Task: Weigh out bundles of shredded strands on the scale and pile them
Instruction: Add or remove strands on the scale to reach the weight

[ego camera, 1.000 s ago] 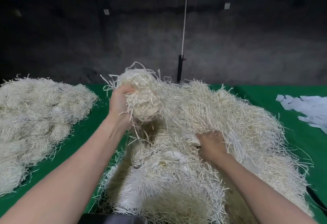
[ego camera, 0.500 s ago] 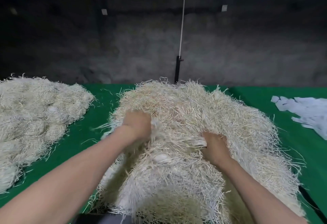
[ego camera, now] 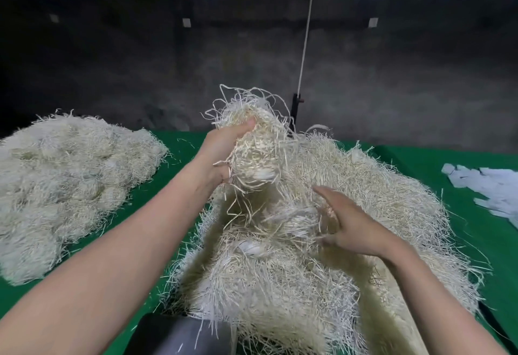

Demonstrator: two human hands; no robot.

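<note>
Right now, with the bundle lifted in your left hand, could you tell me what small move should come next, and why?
Probably sweep the open right hand through the trailing strands to part the bundle from the heap. The left hand grips the bundle above the heap, yet strands hang from it into the heap.

The left hand [ego camera: 221, 153] has most fingers hidden behind the bundle [ego camera: 258, 155]; fingertips of the right hand [ego camera: 353, 223] blur into the heap [ego camera: 378, 186]. A grey object [ego camera: 179, 338] at the bottom edge is cut off and half-covered, and the pile [ego camera: 70, 181] runs off left.
</note>
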